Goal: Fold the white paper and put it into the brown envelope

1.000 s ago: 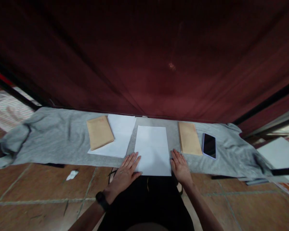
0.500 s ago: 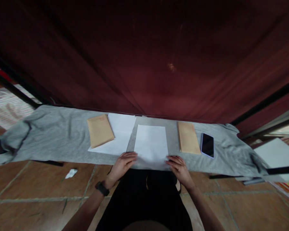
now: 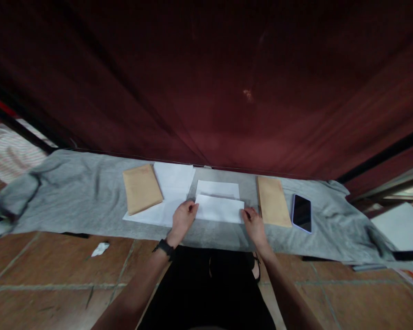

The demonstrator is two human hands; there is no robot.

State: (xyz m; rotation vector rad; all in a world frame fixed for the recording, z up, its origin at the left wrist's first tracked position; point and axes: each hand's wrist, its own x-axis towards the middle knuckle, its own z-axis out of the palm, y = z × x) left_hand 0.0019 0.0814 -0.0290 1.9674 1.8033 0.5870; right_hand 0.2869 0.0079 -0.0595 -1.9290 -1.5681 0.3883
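Gripped white sheet [image 3: 218, 202] at both side edges, apparently pinched, with left hand [image 3: 184, 216] and right hand [image 3: 253, 223] | lay folded near-over-far on grey cloth [image 3: 72, 197] | sat between left brown envelope [image 3: 142, 189] and right brown envelope [image 3: 273, 202] | kept dark phone [image 3: 302, 213] just beside the latter.

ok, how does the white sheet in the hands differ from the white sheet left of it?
The middle sheet is folded, near edge laid just short of the far edge; the left sheet lies flat, unfolded. The middle sheet is pinched by the left hand and right hand; the left sheet bears a brown envelope on its left part. Both are plain white, on the grey cloth.
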